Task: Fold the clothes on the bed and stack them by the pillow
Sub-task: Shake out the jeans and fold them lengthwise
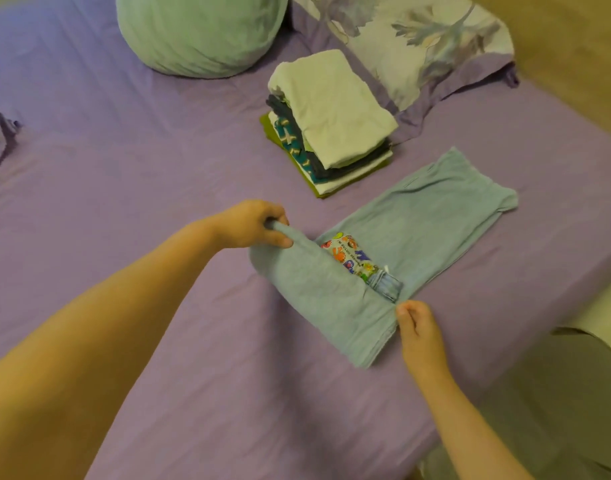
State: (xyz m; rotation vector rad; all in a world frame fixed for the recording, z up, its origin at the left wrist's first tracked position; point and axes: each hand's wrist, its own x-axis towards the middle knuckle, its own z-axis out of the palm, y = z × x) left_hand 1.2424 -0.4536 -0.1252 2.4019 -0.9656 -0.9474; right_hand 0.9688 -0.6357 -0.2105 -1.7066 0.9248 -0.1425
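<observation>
Head view: left hand [254, 223] pinches one corner of the pale blue shirt [411, 230], right hand [418, 327] pinches the other, lifting its near end over the bed [158, 202]. Folded stack [335, 123] sits beside the floral pillow [418, 39].

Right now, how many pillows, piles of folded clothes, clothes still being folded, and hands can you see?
Pillows: 2, a green pillow and a flowery pillow
Folded piles: 1, the stack
Clothes being folded: 1, the blue shirt
Hands: 2, left hand and right hand, both pinching the shirt
Total: 6
</observation>
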